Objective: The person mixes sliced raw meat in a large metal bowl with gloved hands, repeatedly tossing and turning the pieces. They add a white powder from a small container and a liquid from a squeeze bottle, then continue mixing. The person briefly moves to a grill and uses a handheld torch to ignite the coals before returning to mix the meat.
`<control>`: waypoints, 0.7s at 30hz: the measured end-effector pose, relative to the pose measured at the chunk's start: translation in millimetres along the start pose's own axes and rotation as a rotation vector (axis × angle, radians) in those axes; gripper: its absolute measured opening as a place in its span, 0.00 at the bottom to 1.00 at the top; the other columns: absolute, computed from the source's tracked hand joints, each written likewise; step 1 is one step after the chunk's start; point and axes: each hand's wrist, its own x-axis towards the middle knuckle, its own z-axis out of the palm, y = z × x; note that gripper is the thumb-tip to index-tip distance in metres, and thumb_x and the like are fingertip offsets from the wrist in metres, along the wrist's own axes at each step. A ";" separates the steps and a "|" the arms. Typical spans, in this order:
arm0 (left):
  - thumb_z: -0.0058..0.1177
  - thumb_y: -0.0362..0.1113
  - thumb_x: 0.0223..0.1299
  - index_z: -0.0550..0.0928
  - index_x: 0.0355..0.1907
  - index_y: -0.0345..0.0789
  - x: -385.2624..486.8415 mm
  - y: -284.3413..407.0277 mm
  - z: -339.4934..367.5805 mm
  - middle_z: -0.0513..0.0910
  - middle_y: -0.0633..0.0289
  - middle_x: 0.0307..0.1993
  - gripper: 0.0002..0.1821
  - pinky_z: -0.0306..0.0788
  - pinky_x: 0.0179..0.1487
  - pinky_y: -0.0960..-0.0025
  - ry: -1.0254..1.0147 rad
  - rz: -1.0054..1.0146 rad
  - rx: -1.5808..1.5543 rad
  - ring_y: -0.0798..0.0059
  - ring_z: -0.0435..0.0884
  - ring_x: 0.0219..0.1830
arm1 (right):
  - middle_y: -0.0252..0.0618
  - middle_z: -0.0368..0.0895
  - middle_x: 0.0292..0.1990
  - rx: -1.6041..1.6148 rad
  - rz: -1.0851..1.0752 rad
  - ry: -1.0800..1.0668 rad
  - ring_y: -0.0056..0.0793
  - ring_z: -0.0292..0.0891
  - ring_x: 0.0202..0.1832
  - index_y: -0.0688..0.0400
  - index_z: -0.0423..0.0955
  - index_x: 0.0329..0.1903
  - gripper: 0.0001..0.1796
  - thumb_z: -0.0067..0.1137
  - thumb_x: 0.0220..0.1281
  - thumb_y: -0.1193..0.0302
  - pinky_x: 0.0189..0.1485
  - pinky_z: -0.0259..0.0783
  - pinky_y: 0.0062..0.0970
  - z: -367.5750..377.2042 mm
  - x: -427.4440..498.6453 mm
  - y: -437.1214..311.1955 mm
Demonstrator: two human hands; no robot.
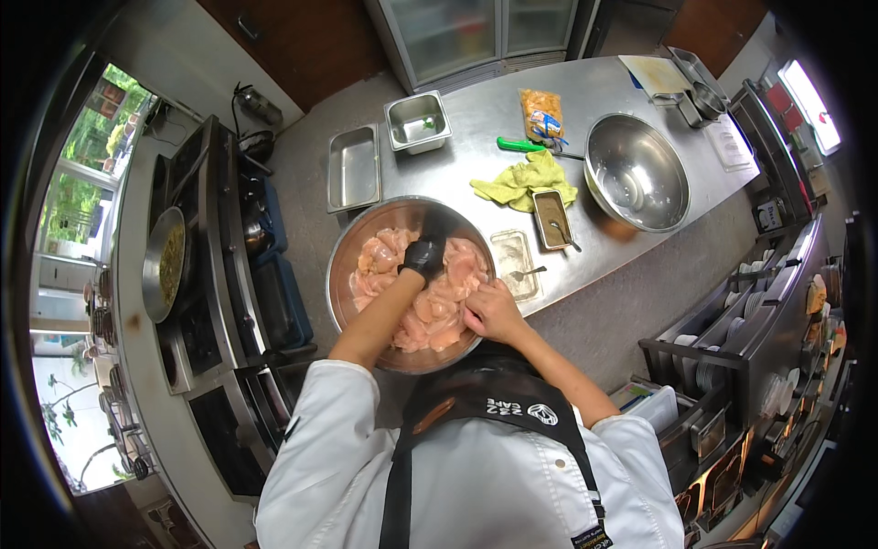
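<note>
A large metal mixing bowl (pixel 336 250) stands before me at the table's near end, holding many pieces of raw, pale pink meat that looks like chicken (pixel 432 312). My left hand (pixel 425 254), in a black glove, reaches into the bowl among the pieces. Its fingers are blurred and partly hidden, so whether they grip a piece does not show. Bare and curled, my right hand (pixel 495 312) holds the bowl's right rim. Just beyond that hand lies a shallow rectangular tray of pale powder (pixel 516 250) with a spoon (pixel 528 273) in it.
On the steel table (pixel 473 137) are a brown-powder container (pixel 549 213), yellow-green cloth (pixel 525 180), green-handled knife (pixel 521 145), bagged orange food (pixel 540 110), another metal bowl (pixel 634 168) and two steel pans (pixel 353 168). Left, a frying pan (pixel 164 264) sits on the stove.
</note>
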 end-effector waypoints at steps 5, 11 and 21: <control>0.67 0.42 0.60 0.70 0.78 0.46 -6.6 3.5 11.3 0.73 0.46 0.74 0.41 0.69 0.71 0.46 -0.083 -0.257 -0.376 0.40 0.69 0.76 | 0.35 0.77 0.26 -0.012 -0.006 -0.004 0.36 0.76 0.34 0.53 0.76 0.27 0.07 0.67 0.53 0.69 0.42 0.65 0.38 -1.8 -1.0 3.9; 0.72 0.52 0.57 0.69 0.80 0.48 -55.7 -85.9 9.7 0.72 0.44 0.74 0.47 0.66 0.74 0.46 -0.050 0.345 -0.185 0.40 0.68 0.77 | 0.35 0.77 0.26 0.027 -0.034 -0.008 0.36 0.77 0.34 0.53 0.76 0.27 0.07 0.67 0.53 0.70 0.43 0.67 0.38 0.8 9.4 -4.8; 0.71 0.48 0.53 0.76 0.73 0.51 -27.8 -34.2 -5.0 0.74 0.42 0.72 0.41 0.75 0.68 0.52 0.089 0.065 0.052 0.40 0.76 0.68 | 0.35 0.77 0.27 -0.033 0.006 -0.043 0.37 0.77 0.35 0.53 0.75 0.27 0.07 0.67 0.52 0.70 0.43 0.67 0.38 -6.8 -1.8 2.7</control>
